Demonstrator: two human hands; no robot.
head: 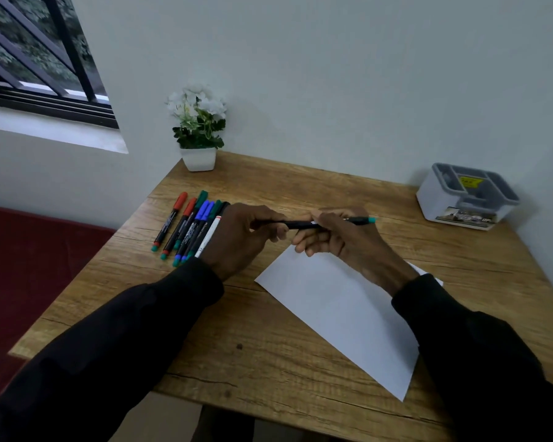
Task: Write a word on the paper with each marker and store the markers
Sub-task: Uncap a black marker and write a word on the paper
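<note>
Both hands clamp one black marker with a teal end (297, 223): our left hand (243, 237) curls round one end, our right hand (339, 237) round the barrel, likely to uncap it. We hold it level above the white paper sheet's (342, 317) far corner. Spare coloured markers (189, 228) lie rowed just left; the grey-and-white compartmented caddy (434, 199) sits well apart near the wooden desk's (268, 355) far right edge, open wood between.

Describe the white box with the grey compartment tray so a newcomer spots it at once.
Start at the wooden table and go to its far right corner. There sits the white plastic box with a grey divided tray. A yellow sticker inside and its compartments set it apart from the white flower pot at the far left corner.
</note>
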